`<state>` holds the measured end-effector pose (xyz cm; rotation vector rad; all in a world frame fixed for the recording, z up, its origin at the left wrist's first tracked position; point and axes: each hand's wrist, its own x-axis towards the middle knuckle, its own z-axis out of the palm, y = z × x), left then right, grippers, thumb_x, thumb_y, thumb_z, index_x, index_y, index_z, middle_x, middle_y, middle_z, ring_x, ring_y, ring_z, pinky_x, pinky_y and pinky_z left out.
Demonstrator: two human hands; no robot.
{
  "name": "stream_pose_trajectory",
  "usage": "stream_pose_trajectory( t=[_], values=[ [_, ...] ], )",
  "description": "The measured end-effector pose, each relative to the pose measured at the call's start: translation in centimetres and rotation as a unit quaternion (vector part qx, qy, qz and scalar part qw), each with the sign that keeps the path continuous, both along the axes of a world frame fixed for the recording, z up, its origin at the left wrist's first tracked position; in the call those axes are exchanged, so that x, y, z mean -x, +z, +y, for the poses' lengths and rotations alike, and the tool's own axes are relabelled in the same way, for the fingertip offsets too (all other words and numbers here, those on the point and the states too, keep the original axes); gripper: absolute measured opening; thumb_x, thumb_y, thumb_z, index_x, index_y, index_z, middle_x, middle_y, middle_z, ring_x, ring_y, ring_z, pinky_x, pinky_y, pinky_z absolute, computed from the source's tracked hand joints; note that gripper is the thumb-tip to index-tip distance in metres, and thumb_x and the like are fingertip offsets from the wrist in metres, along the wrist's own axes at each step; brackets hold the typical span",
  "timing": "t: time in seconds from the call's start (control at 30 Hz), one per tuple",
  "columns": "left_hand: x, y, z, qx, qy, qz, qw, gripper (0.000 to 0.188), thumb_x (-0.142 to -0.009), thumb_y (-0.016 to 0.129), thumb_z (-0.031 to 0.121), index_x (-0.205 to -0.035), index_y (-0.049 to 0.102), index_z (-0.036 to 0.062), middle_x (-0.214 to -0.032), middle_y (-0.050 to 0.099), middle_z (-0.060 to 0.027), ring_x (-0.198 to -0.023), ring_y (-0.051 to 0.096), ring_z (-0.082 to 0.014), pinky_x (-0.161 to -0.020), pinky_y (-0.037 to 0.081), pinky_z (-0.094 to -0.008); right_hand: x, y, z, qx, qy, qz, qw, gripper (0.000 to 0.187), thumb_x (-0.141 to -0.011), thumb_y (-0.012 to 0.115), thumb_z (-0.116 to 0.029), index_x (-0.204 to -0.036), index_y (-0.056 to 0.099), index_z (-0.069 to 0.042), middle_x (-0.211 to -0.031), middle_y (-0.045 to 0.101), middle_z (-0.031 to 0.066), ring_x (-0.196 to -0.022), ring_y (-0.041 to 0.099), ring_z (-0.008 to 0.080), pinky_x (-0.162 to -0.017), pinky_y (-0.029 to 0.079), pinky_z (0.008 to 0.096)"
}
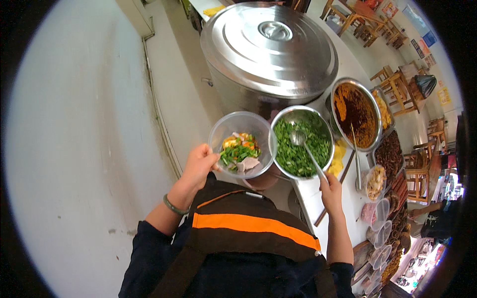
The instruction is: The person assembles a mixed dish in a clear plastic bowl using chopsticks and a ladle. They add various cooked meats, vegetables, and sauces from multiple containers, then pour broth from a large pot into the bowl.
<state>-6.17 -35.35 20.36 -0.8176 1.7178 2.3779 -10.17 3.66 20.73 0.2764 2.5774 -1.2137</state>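
Holding clear bowl (242,144), spoon (309,151) in greens

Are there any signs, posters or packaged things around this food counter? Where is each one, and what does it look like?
Wall posters: far upper right, small rectangles in blue, red and white.
Yellow sign: right wall, lower down, small yellow rectangle.
Black bag: beside a wooden table at upper right, dark and bulging.
Clear plastic tubs: right end of the counter, round, stacked and lidded.
No screens show.
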Motion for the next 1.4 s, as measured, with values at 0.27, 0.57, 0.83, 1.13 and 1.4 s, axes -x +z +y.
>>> stream_pose_trajectory(
  t=[0.27,0.57,0.83,1.13,1.4],
  values=[
    [3.5,-1.5,-15.7,0.046,0.007,0.022,0.999,0.019,-0.084,0.056,-0.001,-0.074,0.044,0.0096,-0.066,0.048,-0.0001,-0.053,0.051,-0.0109,-0.054,0.052,-0.0301,4.7,4.1,-13.9,-0.302,0.119,0.272,0.906,0.034,-0.08,0.066,-0.012,-0.112,0.061,0.001,-0.113,0.059,0.019,-0.101,0.059,0.0345,-0.087,0.048,0.0397],
    [9.6,-2.5,-33.2,0.066,0.056,0.048,0.995,0.02,-0.082,0.056,-0.003,-0.071,0.043,0.0075,-0.065,0.05,-0.0016,-0.053,0.052,-0.0107,-0.05,0.051,-0.0287,12.2,4.3,-34.0,-0.085,0.16,0.241,0.953,0.032,-0.082,0.065,-0.007,-0.113,0.061,-0.002,-0.099,0.063,0.0173,-0.084,0.063,0.0333,-0.075,0.051,0.0378],
    [17.6,-5.2,-41.5,0.021,0.115,0.037,0.992,0.019,-0.083,0.056,-0.001,-0.073,0.042,0.0084,-0.065,0.048,-0.0014,-0.052,0.051,-0.011,-0.051,0.051,-0.0301,21.6,3.0,-41.6,0.002,0.077,0.226,0.971,0.035,-0.081,0.066,-0.004,-0.115,0.062,-0.002,-0.092,0.065,0.011,-0.071,0.061,0.0184,-0.066,0.05,0.0306],
    [28.5,-2.9,-52.6,0.083,0.209,0.034,0.974,0.019,-0.083,0.055,-0.002,-0.073,0.042,0.0085,-0.063,0.048,-0.0019,-0.049,0.05,-0.0124,-0.05,0.052,-0.0302,41.5,2.9,-59.5,0.182,0.209,0.173,0.945,0.019,-0.088,0.061,-0.009,-0.103,0.066,0.001,-0.09,0.066,0.013,-0.081,0.064,0.0214,-0.073,0.051,0.0322],
    [38.2,-6.3,-66.5,0.06,0.232,0.009,0.971,0.015,-0.083,0.053,-0.001,-0.077,0.043,0.0085,-0.062,0.047,-0.0037,-0.052,0.049,-0.0135,-0.054,0.049,-0.0307,54.8,-2.0,-77.9,0.21,0.293,0.156,0.92,0.019,-0.088,0.061,-0.011,-0.102,0.066,0.0,-0.088,0.064,0.0128,-0.078,0.062,0.0224,-0.071,0.05,0.0314]
  ],
)
